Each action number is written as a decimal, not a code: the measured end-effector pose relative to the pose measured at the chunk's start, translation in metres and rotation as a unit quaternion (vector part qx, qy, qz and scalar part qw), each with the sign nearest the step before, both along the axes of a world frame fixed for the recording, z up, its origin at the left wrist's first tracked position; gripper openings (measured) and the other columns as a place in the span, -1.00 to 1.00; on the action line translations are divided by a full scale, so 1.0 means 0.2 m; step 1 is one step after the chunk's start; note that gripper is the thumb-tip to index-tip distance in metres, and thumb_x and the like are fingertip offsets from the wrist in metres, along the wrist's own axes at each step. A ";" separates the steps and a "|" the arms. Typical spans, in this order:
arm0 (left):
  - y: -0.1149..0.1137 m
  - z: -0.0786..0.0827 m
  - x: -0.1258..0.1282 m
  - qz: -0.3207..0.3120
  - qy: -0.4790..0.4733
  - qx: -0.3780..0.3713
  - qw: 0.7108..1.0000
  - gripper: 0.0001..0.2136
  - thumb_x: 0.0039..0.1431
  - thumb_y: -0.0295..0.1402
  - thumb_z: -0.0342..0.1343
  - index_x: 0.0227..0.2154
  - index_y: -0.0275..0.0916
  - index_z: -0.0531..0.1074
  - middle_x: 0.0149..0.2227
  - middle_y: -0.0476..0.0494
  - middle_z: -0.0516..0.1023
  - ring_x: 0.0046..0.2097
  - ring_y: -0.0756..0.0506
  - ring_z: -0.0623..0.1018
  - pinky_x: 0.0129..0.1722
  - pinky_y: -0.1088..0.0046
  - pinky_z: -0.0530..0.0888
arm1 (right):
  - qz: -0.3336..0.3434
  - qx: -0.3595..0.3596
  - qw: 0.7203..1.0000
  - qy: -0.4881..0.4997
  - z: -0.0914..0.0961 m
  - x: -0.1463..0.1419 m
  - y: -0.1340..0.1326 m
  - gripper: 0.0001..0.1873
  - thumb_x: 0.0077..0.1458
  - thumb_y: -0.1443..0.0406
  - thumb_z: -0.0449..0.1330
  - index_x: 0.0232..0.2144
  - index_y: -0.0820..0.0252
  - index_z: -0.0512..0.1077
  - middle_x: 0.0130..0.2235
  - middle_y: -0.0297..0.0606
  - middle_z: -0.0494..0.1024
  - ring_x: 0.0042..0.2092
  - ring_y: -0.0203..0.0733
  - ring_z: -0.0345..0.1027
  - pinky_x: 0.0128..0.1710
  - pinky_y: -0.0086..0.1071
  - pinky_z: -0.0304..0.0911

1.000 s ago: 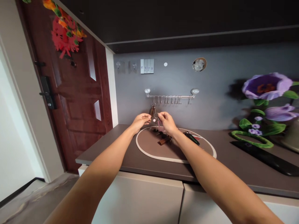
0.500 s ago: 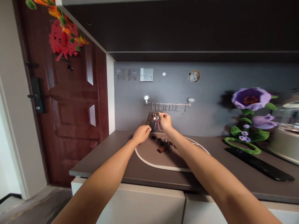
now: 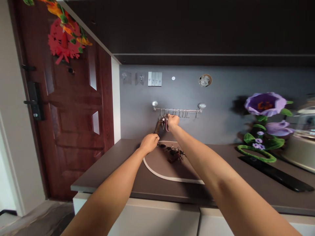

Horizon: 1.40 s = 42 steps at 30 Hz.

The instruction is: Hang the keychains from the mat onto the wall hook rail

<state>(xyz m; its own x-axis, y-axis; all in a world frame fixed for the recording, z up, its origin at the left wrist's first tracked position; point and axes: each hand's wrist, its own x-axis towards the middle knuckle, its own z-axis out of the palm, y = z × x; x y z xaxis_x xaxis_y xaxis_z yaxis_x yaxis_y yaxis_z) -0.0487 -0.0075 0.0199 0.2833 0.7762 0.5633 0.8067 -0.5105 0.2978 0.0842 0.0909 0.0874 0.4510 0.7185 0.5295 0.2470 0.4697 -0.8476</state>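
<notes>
My right hand (image 3: 173, 121) is closed in a pinch on a key ring (image 3: 165, 116) just under the hook rail (image 3: 177, 110). Keys and a pink strap (image 3: 167, 126) dangle from that ring. Beside it, a second ring with a brown key strap (image 3: 158, 126) hangs at the rail's left end. The strap slants down to my left hand (image 3: 149, 143), whose fingers are closed at its lower end, partly hiding it. Below both hands, a pile of keys (image 3: 174, 151) with dark and brown fobs lies on a brown tray with a pale rim (image 3: 169, 179).
Purple fabric flowers (image 3: 265, 104) stand on the counter at right, beside a long black object (image 3: 275, 173) and a pale appliance (image 3: 300, 144). A dark cabinet (image 3: 187, 29) overhangs the counter. Switches (image 3: 155, 79) are on the wall; a red-brown door (image 3: 73, 137) is at left.
My right hand has risen slightly with the key ring, bringing it up to the hooks. My left hand has stayed almost in place. The view has shifted a little.
</notes>
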 end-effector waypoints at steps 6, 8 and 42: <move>0.00 0.00 -0.01 0.023 0.019 0.003 1.000 -0.74 0.15 -0.34 -0.15 -0.34 -0.23 0.46 -0.28 -0.19 0.52 -0.22 -0.10 0.46 -0.24 0.44 0.30 | -0.028 -0.054 0.997 0.051 -0.02 -0.02 -0.02 -0.75 -0.10 0.20 0.09 -0.58 0.28 0.41 -0.64 -0.29 0.39 -0.52 -0.28 0.28 -0.46 -0.42 0.19; 0.00 0.00 -0.01 0.029 0.022 0.007 0.999 -0.74 0.15 -0.35 -0.15 -0.34 -0.23 0.46 -0.28 -0.20 0.52 -0.22 -0.10 0.46 -0.25 0.44 0.30 | -0.018 -0.056 0.997 0.060 -0.04 -0.02 -0.02 -0.77 -0.10 0.21 0.09 -0.56 0.29 0.40 -0.64 -0.32 0.39 -0.53 -0.30 0.27 -0.46 -0.43 0.19; 0.09 -0.07 -0.06 0.030 0.106 -0.003 0.994 -0.72 0.15 -0.45 -0.13 -0.13 -0.19 0.39 -0.12 -0.16 0.41 -0.08 -0.08 0.39 -0.07 0.42 0.30 | 0.103 -0.119 0.922 -0.353 -0.37 0.16 -0.46 -0.80 -0.03 0.39 0.07 -0.30 0.24 0.41 -0.31 -0.23 0.51 -0.30 -0.31 0.36 -0.23 -0.46 0.19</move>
